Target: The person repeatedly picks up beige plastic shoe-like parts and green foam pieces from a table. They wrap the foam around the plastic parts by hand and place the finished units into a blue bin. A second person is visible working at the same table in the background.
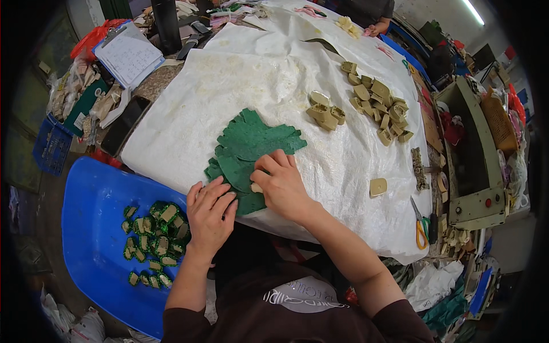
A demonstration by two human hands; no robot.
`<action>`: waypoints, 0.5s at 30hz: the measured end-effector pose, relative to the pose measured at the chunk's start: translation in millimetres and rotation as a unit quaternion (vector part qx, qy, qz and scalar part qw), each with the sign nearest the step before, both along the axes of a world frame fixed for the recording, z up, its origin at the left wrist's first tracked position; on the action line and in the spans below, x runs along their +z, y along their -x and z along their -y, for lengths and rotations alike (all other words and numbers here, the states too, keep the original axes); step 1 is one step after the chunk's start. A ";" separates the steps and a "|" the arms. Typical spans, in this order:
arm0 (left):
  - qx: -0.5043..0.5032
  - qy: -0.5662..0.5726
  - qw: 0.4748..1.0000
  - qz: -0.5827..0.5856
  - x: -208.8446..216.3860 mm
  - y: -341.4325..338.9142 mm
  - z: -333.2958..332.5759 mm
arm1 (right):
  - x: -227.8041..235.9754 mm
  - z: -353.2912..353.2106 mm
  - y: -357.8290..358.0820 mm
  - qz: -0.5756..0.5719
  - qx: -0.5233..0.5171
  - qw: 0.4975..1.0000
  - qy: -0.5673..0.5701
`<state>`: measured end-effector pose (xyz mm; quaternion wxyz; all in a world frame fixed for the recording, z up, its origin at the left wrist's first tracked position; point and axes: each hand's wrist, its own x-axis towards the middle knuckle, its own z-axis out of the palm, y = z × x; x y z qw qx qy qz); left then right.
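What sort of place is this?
Probably a small handcraft workshop: ragged-edged green sheets and piled beige pieces on a covered table, plus a blue tub of green-edged pieces.

Lighting: one bright white straight tube lamp [473, 12], lit, upper right of the frame, set against a pale grey wall [450, 22]. Furniture: a large work table [200, 103] occupies the centre, covered by a creased white plastic-like sheet, stained in patches; a speckled grey-brown tabletop section [155, 83] is exposed at upper left. Right side: a pale green metal housing [477, 211], open-fronted, scuffed, fitted with a round red button [488, 203]. Far left: a dull green upright panel [34, 108], door or cabinet undetermined. Floor: dark grey surface [50, 212], visible at left, dim.
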<state>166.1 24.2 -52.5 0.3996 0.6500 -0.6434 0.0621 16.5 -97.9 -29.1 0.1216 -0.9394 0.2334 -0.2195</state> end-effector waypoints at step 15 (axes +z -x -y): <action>-0.189 -0.052 0.958 -0.207 44.3 46.1 1.8 | 50.5 -11.3 104.6 0.164 -0.019 0.985 -0.056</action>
